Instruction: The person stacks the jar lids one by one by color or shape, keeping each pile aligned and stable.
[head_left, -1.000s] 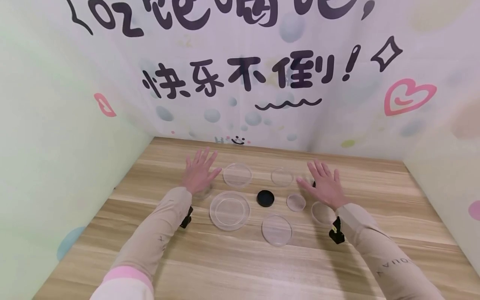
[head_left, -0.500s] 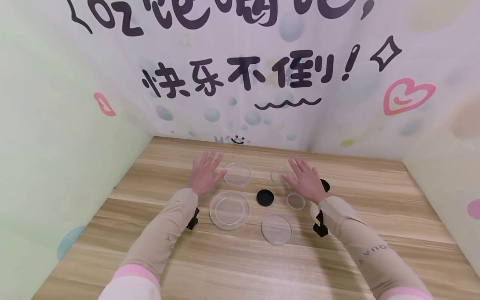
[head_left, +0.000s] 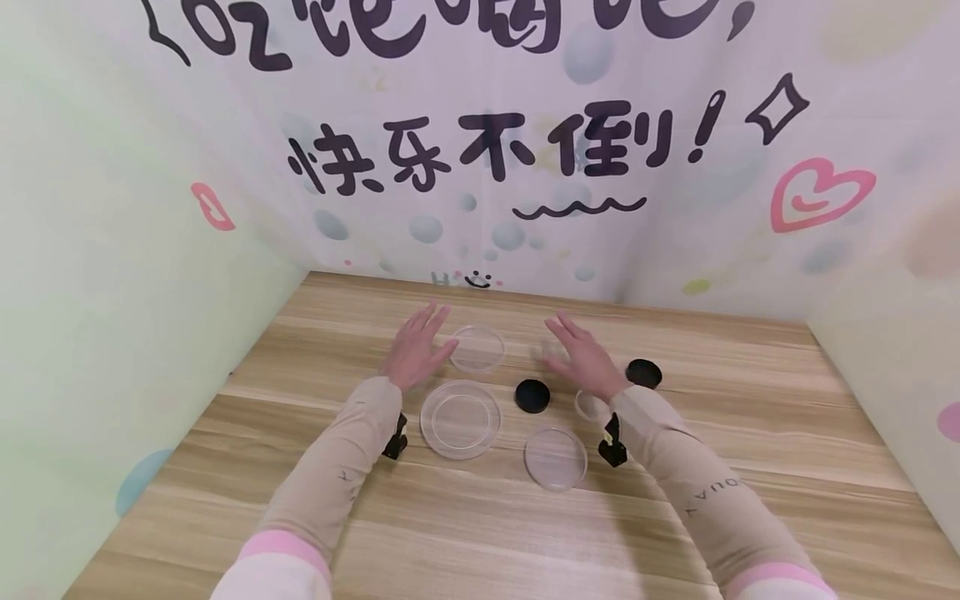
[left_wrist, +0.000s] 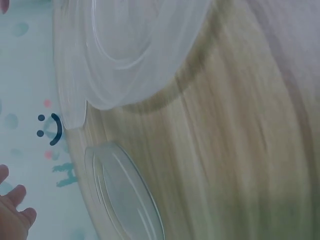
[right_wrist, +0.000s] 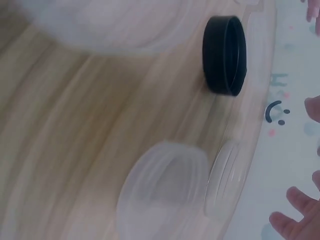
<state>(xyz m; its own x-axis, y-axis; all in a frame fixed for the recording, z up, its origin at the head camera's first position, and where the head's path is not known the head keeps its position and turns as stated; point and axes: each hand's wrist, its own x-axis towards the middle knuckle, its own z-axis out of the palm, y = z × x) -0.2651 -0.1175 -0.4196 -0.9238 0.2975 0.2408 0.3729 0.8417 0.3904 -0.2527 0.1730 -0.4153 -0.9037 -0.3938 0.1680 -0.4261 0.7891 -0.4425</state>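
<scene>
Both hands empty: left hand (head_left: pixel 417 346) with fingers extended, thumb tip by the rim of a back clear lid (head_left: pixel 477 348), contact unresolved; right hand (head_left: pixel 585 358) also extended, above the tabletop (head_left: pixel 465 542), a blurred clear piece (head_left: pixel 545 352) beside its fingers. The back clear lid lies flat, left of centre, towards the tabletop's back edge. Est. handling: light, stiff thin plastic, smooth enough to slip, may crack if squeezed; best taken at opposite points of its rim. Containers: central black lid (head_left: pixel 532 396) lies open side up, nothing seen inside; large ringed clear lid (head_left: pixel 460 419) and front clear lid (head_left: pixel 555 459), nearer the front edge, show only wood grain through them. Small clear lid (head_left: pixel 588 406) partly hidden by the right sleeve (head_left: pixel 660 425); contents not determinable.
</scene>
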